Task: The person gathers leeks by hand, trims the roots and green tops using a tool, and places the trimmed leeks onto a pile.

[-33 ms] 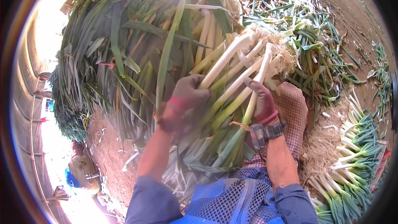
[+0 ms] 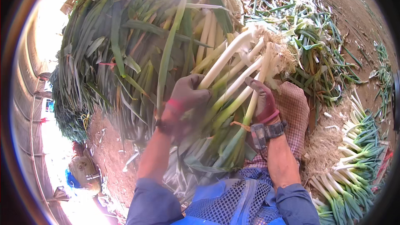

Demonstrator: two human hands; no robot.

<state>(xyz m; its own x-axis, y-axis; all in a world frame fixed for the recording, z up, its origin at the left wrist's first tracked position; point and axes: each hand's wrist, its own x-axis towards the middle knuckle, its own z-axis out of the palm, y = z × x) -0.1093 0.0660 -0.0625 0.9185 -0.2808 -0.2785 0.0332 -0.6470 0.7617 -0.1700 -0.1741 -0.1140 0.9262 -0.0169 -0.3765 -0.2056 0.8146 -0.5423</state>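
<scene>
A bundle of large green onions [image 2: 227, 56] lies slanted across my lap, its white shanks and hairy roots [image 2: 285, 54] toward the upper right and its green leaves toward me. My left hand [image 2: 189, 91], in a grey-brown glove with a red cuff, is closed at the leftmost white stalk; its lower part is blurred. On the bundle's right side my right hand [image 2: 263, 100], gloved alike, grips the stalks with its thumb lying along them; its other fingers are mostly hidden. An orange-brown tie [image 2: 240, 125] shows around the green part near my right wrist.
A big heap of untrimmed green onions [image 2: 112, 46] rises at the left and ahead. Stripped leaves [image 2: 310, 37] pile up at the far right. Cleaned green onions [image 2: 350, 154] lie in a row at the right, beside loose root hairs [image 2: 323, 141]. Another person [image 2: 84, 168] is at the lower left.
My left hand has shifted very slightly left, and the root ends of the stalks have moved a little. My right hand stays nearly in place.
</scene>
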